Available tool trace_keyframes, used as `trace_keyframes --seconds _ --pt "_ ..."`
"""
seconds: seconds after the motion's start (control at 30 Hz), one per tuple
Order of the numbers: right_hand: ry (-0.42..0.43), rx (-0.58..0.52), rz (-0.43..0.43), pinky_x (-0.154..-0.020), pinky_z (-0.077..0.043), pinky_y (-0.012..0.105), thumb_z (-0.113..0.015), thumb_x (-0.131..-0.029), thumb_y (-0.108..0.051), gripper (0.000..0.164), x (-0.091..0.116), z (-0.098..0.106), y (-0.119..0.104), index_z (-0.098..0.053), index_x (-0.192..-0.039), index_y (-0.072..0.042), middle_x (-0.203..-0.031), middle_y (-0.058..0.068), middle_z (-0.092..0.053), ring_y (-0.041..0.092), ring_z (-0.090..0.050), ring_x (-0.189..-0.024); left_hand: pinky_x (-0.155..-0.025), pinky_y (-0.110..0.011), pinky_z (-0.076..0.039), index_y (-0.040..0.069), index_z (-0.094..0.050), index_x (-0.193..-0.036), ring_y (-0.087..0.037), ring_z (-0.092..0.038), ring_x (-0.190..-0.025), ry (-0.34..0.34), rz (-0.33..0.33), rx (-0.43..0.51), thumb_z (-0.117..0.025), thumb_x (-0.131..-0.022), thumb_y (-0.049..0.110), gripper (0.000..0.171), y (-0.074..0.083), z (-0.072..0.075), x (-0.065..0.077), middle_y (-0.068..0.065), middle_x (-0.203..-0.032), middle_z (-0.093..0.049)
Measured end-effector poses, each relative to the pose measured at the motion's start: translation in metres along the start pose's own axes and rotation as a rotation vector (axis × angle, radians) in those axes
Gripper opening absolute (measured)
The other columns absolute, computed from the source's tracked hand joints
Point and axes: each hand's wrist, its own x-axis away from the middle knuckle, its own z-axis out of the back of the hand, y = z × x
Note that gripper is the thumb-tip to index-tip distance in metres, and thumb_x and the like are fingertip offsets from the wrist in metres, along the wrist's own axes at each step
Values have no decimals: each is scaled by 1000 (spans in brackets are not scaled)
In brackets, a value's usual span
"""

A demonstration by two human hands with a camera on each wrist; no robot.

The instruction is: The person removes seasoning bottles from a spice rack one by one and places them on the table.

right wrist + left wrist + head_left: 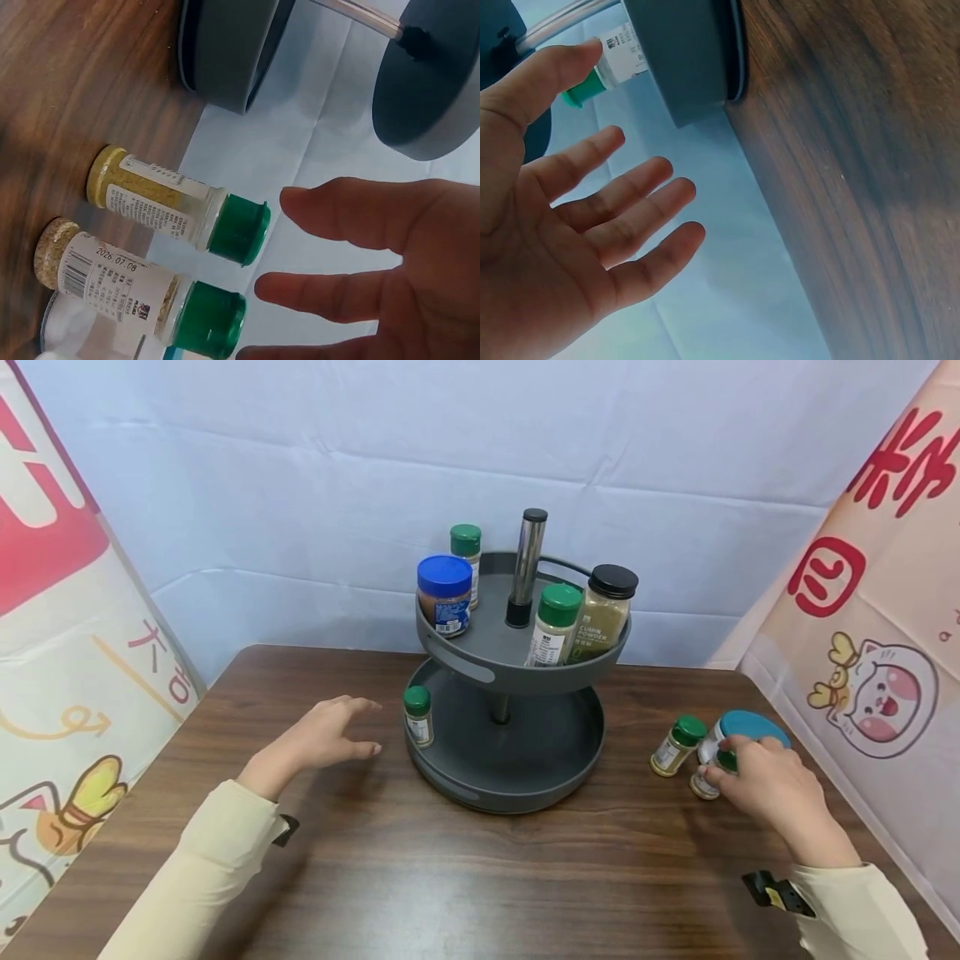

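Observation:
My right hand [776, 785] reaches over the near spice jar [703, 785], its extended fingers at the green lid. In the right wrist view, that jar [112, 281] has a dated white label; the thumb tip is beside the green lid of a second spice jar [154, 195] holding yellow powder. Behind the hand sits a tub with a turquoise lid [753, 727], partly hidden. My left hand [318, 735] hovers with fingers spread, left of the grey two-tier rack [517, 777], holding nothing. Nearest to it, a small green-lidded spice jar [418, 718] stands on the lower tier.
On the upper tier stand a blue-lidded jar [445, 597], a black-lidded cumin powder jar [600, 618] and two green-lidded jars, one in front [553, 627] and one at the back [467, 547]. A metal post [528, 556] rises mid-rack. Fabric hangs behind the brown table [450, 877].

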Motion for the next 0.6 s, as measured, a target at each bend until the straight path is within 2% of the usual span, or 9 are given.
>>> trace_keyframes --seconds 0.13,0.3,0.47,0.6 --pt "26 7 6 -63 -41 65 -61 -82 -45 67 -2 -2 -6 -47 -120 9 -105 38 -42 58 -37 -94 -91 -54 -40 2 -53 -123 -33 -45 -113 23 -4 -5 -69 -77 31 57 0 1 4 -17 -122 -55" --pt "92 3 80 -58 -42 59 -64 -82 -32 55 -7 -7 -20 -51 -116 10 -96 34 -48 52 -44 -87 -91 -54 -40 3 -52 -123 -32 -45 -113 30 -1 -8 -69 -77 32 57 -3 2 7 -17 -122 -54" --pt "79 -16 148 -62 -43 57 -62 -83 -28 52 -14 -12 -37 -51 -115 11 -96 32 -52 49 -47 -88 -91 -54 -40 2 -51 -125 -33 -45 -113 16 20 -3 -69 -78 32 59 -4 1 9 -18 -123 -53" --pt "81 -17 135 -66 -45 59 -62 -83 -31 52 -19 -15 -47 -52 -114 10 -100 34 -52 49 -48 -90 -91 -55 -40 2 -50 -126 -34 -44 -114 10 37 6 -69 -78 33 60 -4 0 10 -18 -124 -52"
